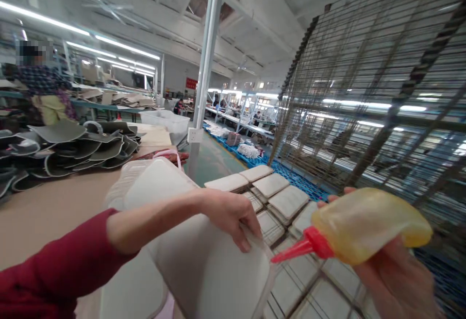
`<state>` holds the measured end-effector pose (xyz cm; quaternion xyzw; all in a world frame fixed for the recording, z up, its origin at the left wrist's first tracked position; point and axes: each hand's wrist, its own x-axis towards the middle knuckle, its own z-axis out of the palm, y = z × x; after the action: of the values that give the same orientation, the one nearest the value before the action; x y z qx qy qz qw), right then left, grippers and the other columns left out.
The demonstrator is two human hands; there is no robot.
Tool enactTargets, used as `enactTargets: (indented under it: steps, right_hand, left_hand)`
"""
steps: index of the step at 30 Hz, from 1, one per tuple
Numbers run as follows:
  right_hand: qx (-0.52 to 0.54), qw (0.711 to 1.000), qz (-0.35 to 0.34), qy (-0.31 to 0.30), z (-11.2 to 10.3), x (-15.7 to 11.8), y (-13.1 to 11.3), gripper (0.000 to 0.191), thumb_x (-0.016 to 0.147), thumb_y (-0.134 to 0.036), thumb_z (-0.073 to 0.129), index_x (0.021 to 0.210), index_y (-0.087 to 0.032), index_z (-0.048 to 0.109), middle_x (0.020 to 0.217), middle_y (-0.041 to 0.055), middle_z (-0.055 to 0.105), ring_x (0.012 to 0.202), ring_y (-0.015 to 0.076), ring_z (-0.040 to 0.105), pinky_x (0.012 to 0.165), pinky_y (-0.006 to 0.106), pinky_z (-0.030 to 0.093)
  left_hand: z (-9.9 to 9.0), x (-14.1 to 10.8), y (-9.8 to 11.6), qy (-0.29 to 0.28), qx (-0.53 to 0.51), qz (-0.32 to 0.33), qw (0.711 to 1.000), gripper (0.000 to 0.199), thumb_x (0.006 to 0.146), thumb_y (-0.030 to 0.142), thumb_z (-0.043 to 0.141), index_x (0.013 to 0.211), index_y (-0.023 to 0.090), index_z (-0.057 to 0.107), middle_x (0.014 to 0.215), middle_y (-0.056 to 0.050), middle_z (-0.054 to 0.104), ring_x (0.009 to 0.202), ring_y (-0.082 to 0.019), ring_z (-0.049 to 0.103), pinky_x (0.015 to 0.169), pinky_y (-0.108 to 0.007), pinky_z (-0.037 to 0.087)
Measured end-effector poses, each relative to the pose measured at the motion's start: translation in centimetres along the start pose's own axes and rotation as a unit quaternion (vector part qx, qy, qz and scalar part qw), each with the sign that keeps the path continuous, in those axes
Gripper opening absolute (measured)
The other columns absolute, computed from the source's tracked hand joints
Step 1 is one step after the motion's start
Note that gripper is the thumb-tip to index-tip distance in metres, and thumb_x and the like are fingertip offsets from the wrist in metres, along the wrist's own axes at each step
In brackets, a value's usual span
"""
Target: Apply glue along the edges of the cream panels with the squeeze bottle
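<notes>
My left hand, in a dark red sleeve, grips the upper edge of a pale, round-cornered panel, thumb on its near face. Other pale panels lie stacked behind and under it. In my right hand is a yellowish squeeze bottle with a red pointed nozzle. The bottle lies on its side, and its tip points left, close to the panel's right edge. Whether the tip touches that edge I cannot tell.
A wire rack bears rows of pale panels at the right; more wire racks stand raised behind it. Grey curved pieces pile up on the brown table. A metal post rises ahead. A person stands far left.
</notes>
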<state>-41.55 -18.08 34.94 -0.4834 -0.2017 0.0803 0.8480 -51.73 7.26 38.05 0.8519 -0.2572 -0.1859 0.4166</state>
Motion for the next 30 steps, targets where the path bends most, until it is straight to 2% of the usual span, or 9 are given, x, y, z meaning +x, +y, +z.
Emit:
enactTargets:
  steps: [4, 7, 10, 12, 16, 22, 25, 28, 30]
  right_hand:
    - [0.006, 0.996, 0.083, -0.024, -1.0, 0.0, 1.2, 0.079, 0.054, -0.04, 0.079, 0.126, -0.034, 0.047, 0.121, 0.0028, 0.057, 0.101, 0.0264, 0.059, 0.074, 0.032, 0.055]
    - [-0.018, 0.992, 0.098, -0.071, 0.4, 0.0, 1.3, 0.091, 0.042, -0.041, 0.084, 0.125, -0.032, 0.047, 0.11, 0.0035, 0.063, 0.097, 0.0295, 0.061, 0.074, 0.039, 0.056]
    - [-0.029, 0.99, 0.112, -0.081, 2.4, -0.3, 1.5, 0.092, 0.037, -0.047, 0.086, 0.121, -0.034, 0.05, 0.099, -0.0002, 0.066, 0.091, 0.024, 0.063, 0.074, 0.031, 0.056]
    - [-0.027, 0.989, 0.111, -0.093, 3.1, -0.2, 1.9, 0.089, 0.041, -0.049, 0.085, 0.12, -0.034, 0.049, 0.098, -0.0003, 0.067, 0.092, 0.0223, 0.063, 0.074, 0.028, 0.055]
    - [-0.008, 0.978, 0.11, -0.176, 3.3, 0.9, 3.1, 0.085, 0.043, -0.04, 0.084, 0.12, -0.031, 0.05, 0.097, 0.006, 0.066, 0.082, 0.0274, 0.064, 0.065, 0.036, 0.056]
    - [-0.001, 0.986, 0.118, -0.117, 6.3, -0.3, 3.1, 0.084, 0.035, -0.05, 0.086, 0.11, -0.029, 0.056, 0.091, -0.0005, 0.064, 0.079, 0.023, 0.063, 0.062, 0.029, 0.055]
    - [-0.016, 0.987, 0.113, -0.118, 7.0, -0.5, 3.1, 0.083, 0.035, -0.05, 0.085, 0.109, -0.029, 0.055, 0.09, 0.0018, 0.065, 0.08, 0.028, 0.063, 0.061, 0.037, 0.056]
    - [-0.007, 0.983, 0.104, -0.15, 6.9, -0.1, 3.4, 0.077, 0.038, -0.049, 0.084, 0.108, -0.031, 0.056, 0.088, 0.0034, 0.066, 0.079, 0.034, 0.064, 0.061, 0.047, 0.056]
    - [-0.01, 0.983, 0.102, -0.153, 7.1, 0.0, 3.4, 0.072, 0.041, -0.053, 0.082, 0.105, -0.031, 0.056, 0.085, 0.0026, 0.065, 0.076, 0.033, 0.064, 0.058, 0.047, 0.056]
  left_hand:
    - [1.1, -0.8, -0.7, -0.076, -0.074, -0.004, 0.994, 0.056, 0.062, 0.04, 0.076, 0.101, 0.0, 0.069, 0.087, -0.006, 0.071, 0.093, -0.023, 0.062, 0.079, -0.02, 0.047]
    - [1.7, -1.4, -1.3, -0.089, -0.098, -0.015, 0.991, 0.053, 0.058, 0.037, 0.079, 0.096, 0.001, 0.071, 0.081, -0.005, 0.071, 0.088, -0.022, 0.064, 0.074, -0.019, 0.048]
    - [2.2, -2.0, -1.6, -0.093, -0.115, -0.023, 0.989, 0.045, 0.057, 0.031, 0.08, 0.092, 0.002, 0.072, 0.078, -0.004, 0.071, 0.087, -0.021, 0.064, 0.073, -0.018, 0.048]
    - [2.5, -2.5, -1.7, -0.085, -0.124, -0.024, 0.988, 0.039, 0.056, 0.025, 0.08, 0.088, 0.004, 0.073, 0.075, -0.003, 0.071, 0.087, -0.021, 0.064, 0.074, -0.018, 0.048]
    - [2.7, -3.1, -2.1, -0.078, -0.154, -0.019, 0.985, 0.035, 0.051, 0.021, 0.082, 0.083, 0.007, 0.074, 0.07, 0.0, 0.07, 0.084, -0.021, 0.065, 0.075, -0.02, 0.049]
    - [2.5, -3.5, -2.8, -0.088, -0.209, -0.04, 0.973, 0.047, 0.039, 0.031, 0.086, 0.079, 0.009, 0.074, 0.068, 0.0, 0.069, 0.085, -0.024, 0.065, 0.083, -0.023, 0.047]
    - [2.3, -3.6, -3.0, -0.097, -0.215, -0.043, 0.971, 0.048, 0.038, 0.033, 0.087, 0.078, 0.009, 0.074, 0.069, 0.0, 0.069, 0.087, -0.025, 0.064, 0.087, -0.026, 0.046]
    - [2.1, -3.7, -3.2, -0.102, -0.224, -0.045, 0.968, 0.05, 0.039, 0.035, 0.086, 0.079, 0.009, 0.073, 0.069, -0.001, 0.068, 0.087, -0.026, 0.065, 0.087, -0.027, 0.046]
    - [2.0, -3.8, -3.4, -0.104, -0.228, -0.043, 0.967, 0.05, 0.04, 0.036, 0.086, 0.08, 0.008, 0.073, 0.07, -0.001, 0.069, 0.087, -0.026, 0.064, 0.087, -0.027, 0.046]
